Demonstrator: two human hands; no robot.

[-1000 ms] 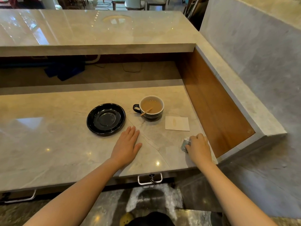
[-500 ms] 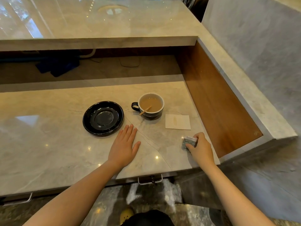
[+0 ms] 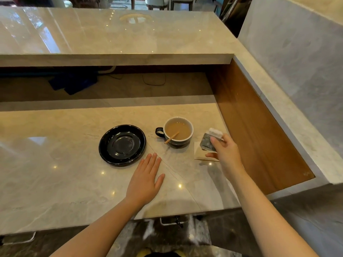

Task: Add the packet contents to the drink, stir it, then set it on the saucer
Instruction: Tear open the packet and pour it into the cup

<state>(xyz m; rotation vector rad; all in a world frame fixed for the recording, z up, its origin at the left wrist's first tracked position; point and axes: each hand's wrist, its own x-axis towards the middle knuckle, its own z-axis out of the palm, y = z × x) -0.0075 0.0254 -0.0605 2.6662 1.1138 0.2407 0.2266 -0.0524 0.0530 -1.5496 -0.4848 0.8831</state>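
A dark cup [image 3: 178,131] of light brown drink stands on the marble counter [image 3: 55,164], with a wooden stirrer [image 3: 171,137] leaning in it. To its left lies an empty black saucer [image 3: 122,144]. My right hand [image 3: 225,152] holds a small grey and white packet [image 3: 210,140] in the air just right of the cup, above a beige napkin [image 3: 199,153]. My left hand [image 3: 145,179] rests flat on the counter, fingers spread, just below the saucer.
A raised marble ledge [image 3: 111,60] overhangs the back of the counter. A wooden side panel [image 3: 259,127] walls off the right. Dark blue items [image 3: 74,82] sit in the recess under the ledge. A metal handle [image 3: 174,220] hangs below the front edge.
My right hand has picked the packet up from the counter's front right and carried it up toward the cup. My left hand has stayed flat on the counter.
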